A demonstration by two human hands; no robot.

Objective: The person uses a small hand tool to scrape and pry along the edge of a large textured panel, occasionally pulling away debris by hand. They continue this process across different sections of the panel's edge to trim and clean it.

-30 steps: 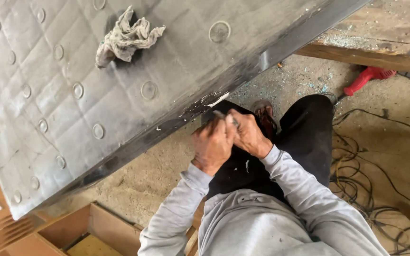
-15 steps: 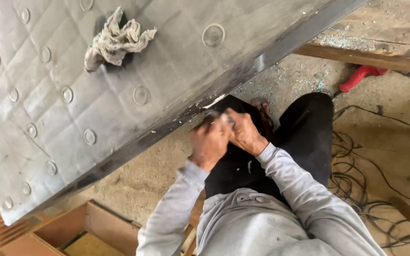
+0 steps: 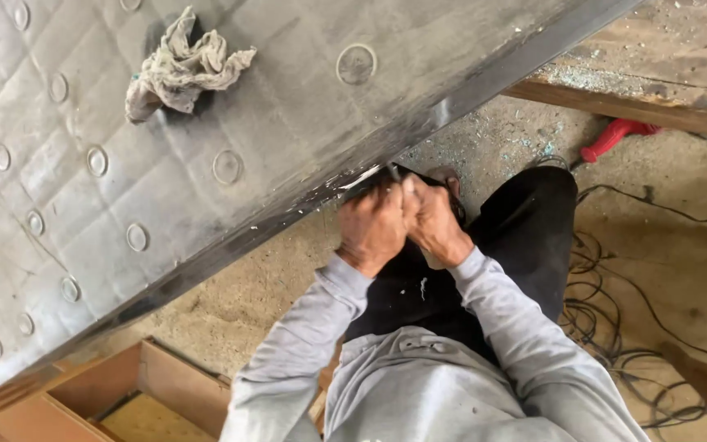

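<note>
A: Where are you at?

B: Your left hand (image 3: 370, 229) and right hand (image 3: 431, 221) are pressed together at the near edge of the grey panel (image 3: 231, 123), both closed around a small tool (image 3: 392, 171). Only its tip shows, touching the edge where the pale scraped strip (image 3: 362, 178) lies. It looks like scraping work along that edge.

A: And the next move?

B: I'd judge you need to keep the grip tight and follow the edge.

A: Anything in the way?

B: A rag (image 3: 182, 69) lies far left on the panel, well apart. Cables (image 3: 607, 327) coil on the floor to your right, and a red tool (image 3: 615, 137) lies beyond them.
</note>
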